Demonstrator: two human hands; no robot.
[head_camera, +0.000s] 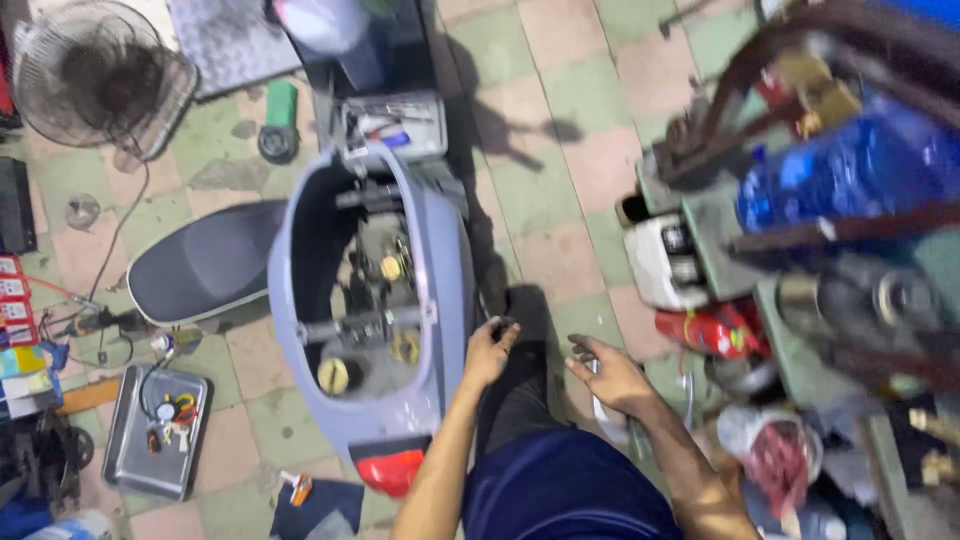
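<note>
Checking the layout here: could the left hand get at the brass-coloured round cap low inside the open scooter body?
Probably yes. The left hand rests at the scooter body's right edge, and the cap sits uncovered in the open well, with nothing lying between them except the grey rim.

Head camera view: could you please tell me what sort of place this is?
Most likely a small scooter repair workshop. A grey scooter stands opened up, its black seat lies on the tiled floor, and a metal tray of small parts sits beside it.
</note>
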